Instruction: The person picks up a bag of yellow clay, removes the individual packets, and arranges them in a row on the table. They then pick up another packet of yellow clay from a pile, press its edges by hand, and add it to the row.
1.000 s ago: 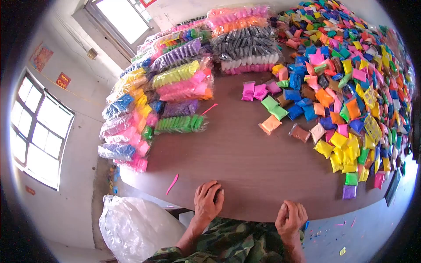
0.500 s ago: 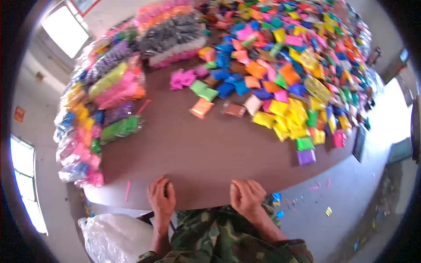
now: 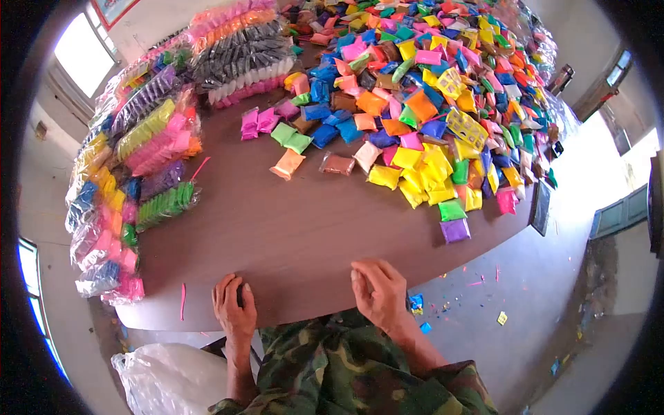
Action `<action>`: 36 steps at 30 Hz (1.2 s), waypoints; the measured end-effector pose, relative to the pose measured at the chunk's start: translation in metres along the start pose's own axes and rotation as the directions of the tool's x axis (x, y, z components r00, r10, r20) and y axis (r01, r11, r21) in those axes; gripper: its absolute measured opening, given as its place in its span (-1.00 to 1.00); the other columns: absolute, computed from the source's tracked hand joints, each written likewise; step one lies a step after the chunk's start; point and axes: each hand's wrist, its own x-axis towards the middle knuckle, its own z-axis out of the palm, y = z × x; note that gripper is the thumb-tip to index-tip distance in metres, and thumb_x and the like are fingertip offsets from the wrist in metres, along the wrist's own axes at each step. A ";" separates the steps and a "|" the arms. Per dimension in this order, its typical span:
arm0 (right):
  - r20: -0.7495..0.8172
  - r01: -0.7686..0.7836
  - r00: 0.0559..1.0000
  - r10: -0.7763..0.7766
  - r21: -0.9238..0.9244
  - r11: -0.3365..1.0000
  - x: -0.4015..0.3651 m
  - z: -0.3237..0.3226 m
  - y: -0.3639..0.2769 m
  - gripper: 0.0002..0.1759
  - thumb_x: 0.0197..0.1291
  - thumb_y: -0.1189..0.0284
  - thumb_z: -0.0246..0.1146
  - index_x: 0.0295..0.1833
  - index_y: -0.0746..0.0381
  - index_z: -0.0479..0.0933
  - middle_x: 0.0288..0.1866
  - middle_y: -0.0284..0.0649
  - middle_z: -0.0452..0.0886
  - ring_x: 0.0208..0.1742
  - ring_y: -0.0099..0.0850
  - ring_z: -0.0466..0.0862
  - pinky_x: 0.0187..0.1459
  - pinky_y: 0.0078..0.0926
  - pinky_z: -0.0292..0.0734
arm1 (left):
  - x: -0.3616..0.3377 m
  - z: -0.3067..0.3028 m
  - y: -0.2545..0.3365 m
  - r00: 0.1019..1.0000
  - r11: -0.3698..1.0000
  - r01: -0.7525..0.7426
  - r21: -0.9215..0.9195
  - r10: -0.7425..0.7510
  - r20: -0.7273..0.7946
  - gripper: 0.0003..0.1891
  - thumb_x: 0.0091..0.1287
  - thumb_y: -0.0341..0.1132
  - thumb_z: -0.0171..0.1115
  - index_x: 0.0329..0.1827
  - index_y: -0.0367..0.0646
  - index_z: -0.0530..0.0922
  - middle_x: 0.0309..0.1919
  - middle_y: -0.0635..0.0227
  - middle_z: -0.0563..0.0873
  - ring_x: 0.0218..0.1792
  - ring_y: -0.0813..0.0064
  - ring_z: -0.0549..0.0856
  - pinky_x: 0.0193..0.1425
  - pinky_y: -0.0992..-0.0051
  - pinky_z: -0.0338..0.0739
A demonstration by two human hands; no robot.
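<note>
My left hand (image 3: 234, 306) rests at the near edge of the brown table (image 3: 256, 242), its fingers curled and a dark gap between thumb and forefinger. A thin pink strip (image 3: 183, 301) lies to its left. My right hand (image 3: 380, 293) is over the same edge farther right, fingers bent with the thumb close by and nothing visible in them. Nearest to it are a purple packet (image 3: 455, 231), a green packet (image 3: 452, 210) and a group of yellow packets (image 3: 427, 173), all small and soft-looking.
A large heap of loose colored packets (image 3: 415, 83) covers the back right. Bundled rows in clear bags (image 3: 166, 200) line the left side. Yellow molded pieces (image 3: 467, 129) lie on the heap. A white plastic bag (image 3: 169, 377) is below the table; scraps dot the floor (image 3: 470, 325).
The view has shifted, so the table's contents appear farther left and slightly higher. My right hand has moved a little forward over the table, its fingers less tightly curled. Nothing was picked up.
</note>
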 end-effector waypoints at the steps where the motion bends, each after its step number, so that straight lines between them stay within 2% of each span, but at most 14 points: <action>1: -0.024 0.022 0.999 -0.025 -0.104 0.994 0.005 -0.006 0.005 -0.82 0.33 0.50 0.38 0.02 0.24 0.69 -0.08 -0.10 0.78 -0.06 -0.12 0.79 -0.07 -0.19 0.68 | 0.001 -0.002 0.001 1.000 1.000 0.005 -0.004 -0.005 0.004 -0.80 0.38 -0.44 0.37 0.02 -0.26 0.69 0.14 0.10 0.72 0.15 -0.03 0.67 0.26 0.09 0.58; 3: -0.063 0.060 0.995 -0.083 -0.307 0.950 0.018 -0.020 0.019 -0.77 0.34 0.48 0.36 0.08 0.23 0.69 0.02 -0.08 0.77 0.10 -0.08 0.76 0.10 -0.11 0.64 | 0.001 -0.002 0.001 1.000 1.000 0.004 -0.002 -0.004 0.010 -0.80 0.38 -0.44 0.37 0.02 -0.27 0.69 0.14 0.09 0.72 0.15 -0.03 0.67 0.26 0.08 0.58; 5: -0.130 0.027 0.988 -0.088 -0.415 0.909 0.037 -0.034 0.037 -0.66 0.35 0.42 0.35 0.21 0.22 0.65 0.25 -0.04 0.68 0.34 0.01 0.62 0.33 -0.01 0.48 | 0.001 -0.001 -0.001 1.000 1.000 -0.008 0.012 0.008 0.007 -0.80 0.39 -0.43 0.36 0.02 -0.27 0.69 0.15 0.09 0.72 0.15 -0.04 0.67 0.26 0.07 0.58; 7: -0.146 -0.033 0.988 -0.053 -0.532 0.846 0.064 -0.052 0.053 -0.50 0.31 0.36 0.39 0.35 0.21 0.58 0.43 0.03 0.53 0.47 0.04 0.49 0.42 0.05 0.39 | 0.001 -0.003 0.001 0.999 1.000 0.012 0.003 -0.012 0.030 -0.80 0.42 -0.43 0.34 0.04 -0.29 0.68 0.15 0.06 0.72 0.17 -0.04 0.67 0.30 0.08 0.55; 10: -0.202 -0.032 0.971 -0.126 -0.635 0.772 0.099 -0.062 0.087 -0.38 0.27 0.29 0.42 0.43 0.19 0.52 0.53 0.08 0.41 0.55 0.05 0.39 0.47 0.13 0.33 | 0.001 -0.003 -0.001 1.000 1.000 0.010 -0.002 -0.010 0.021 -0.80 0.40 -0.42 0.35 0.03 -0.28 0.68 0.15 0.07 0.71 0.16 -0.04 0.67 0.28 0.07 0.56; 13: -0.121 -0.063 0.992 -0.026 -0.670 0.740 0.109 -0.058 0.100 -0.30 0.25 0.22 0.44 0.48 0.16 0.49 0.57 0.09 0.36 0.58 0.06 0.36 0.49 0.19 0.28 | 0.000 -0.002 -0.002 1.000 1.000 0.010 -0.012 -0.010 0.001 -0.80 0.39 -0.42 0.37 0.02 -0.27 0.69 0.14 0.10 0.71 0.14 -0.03 0.67 0.26 0.07 0.57; 14: -0.087 -0.049 0.996 -0.020 -0.726 0.686 0.106 -0.055 0.100 -0.27 0.25 0.19 0.44 0.51 0.13 0.48 0.61 0.07 0.31 0.58 0.06 0.35 0.50 0.21 0.26 | -0.001 -0.002 -0.003 1.000 1.000 0.013 -0.015 -0.013 -0.001 -0.80 0.38 -0.42 0.37 0.01 -0.26 0.69 0.13 0.10 0.71 0.13 -0.03 0.67 0.25 0.07 0.57; 18: -0.100 -0.046 0.994 -0.044 -0.746 0.664 0.094 -0.045 0.101 -0.31 0.28 0.18 0.42 0.51 0.10 0.50 0.62 0.09 0.30 0.58 0.07 0.37 0.48 0.20 0.27 | -0.001 -0.001 -0.003 1.000 0.999 0.019 -0.026 -0.019 -0.010 -0.80 0.36 -0.44 0.39 0.01 -0.25 0.69 0.13 0.10 0.71 0.12 -0.02 0.68 0.25 0.08 0.57; 21: -0.043 -0.043 0.999 0.017 -0.729 0.684 0.079 -0.038 0.084 -0.32 0.31 0.16 0.39 0.51 0.11 0.49 0.60 0.11 0.32 0.56 0.08 0.38 0.48 0.21 0.26 | 0.000 0.000 -0.004 1.000 0.999 0.015 -0.033 -0.015 -0.012 -0.79 0.35 -0.45 0.39 0.01 -0.25 0.69 0.13 0.10 0.72 0.12 -0.03 0.68 0.25 0.09 0.58; 26: 0.106 0.087 0.994 -0.022 -0.655 0.751 0.053 -0.007 0.047 -0.32 0.34 0.11 0.36 0.49 0.14 0.47 0.55 0.15 0.35 0.53 0.11 0.40 0.48 0.22 0.26 | 0.001 -0.001 -0.002 1.000 1.000 0.014 -0.013 -0.014 -0.010 -0.79 0.34 -0.45 0.39 0.01 -0.25 0.69 0.13 0.10 0.72 0.11 -0.03 0.68 0.25 0.09 0.58; 29: 0.173 0.110 0.985 -0.020 -0.527 0.843 0.045 0.009 0.030 -0.33 0.34 0.10 0.35 0.48 0.14 0.47 0.54 0.13 0.36 0.52 0.11 0.40 0.47 0.19 0.26 | 0.000 0.000 -0.003 1.000 1.000 0.007 -0.014 -0.007 -0.021 -0.79 0.34 -0.45 0.39 0.01 -0.25 0.70 0.13 0.10 0.73 0.12 -0.02 0.69 0.25 0.09 0.58; 36: 0.153 0.104 0.988 -0.031 -0.494 0.863 0.033 0.003 0.017 -0.41 0.29 0.05 0.43 0.33 0.10 0.61 0.43 0.02 0.46 0.44 0.02 0.47 0.38 0.07 0.35 | -0.001 -0.001 -0.005 0.999 0.999 0.034 -0.028 -0.034 0.003 -0.80 0.38 -0.42 0.38 0.02 -0.25 0.70 0.14 0.10 0.73 0.14 -0.03 0.68 0.27 0.09 0.57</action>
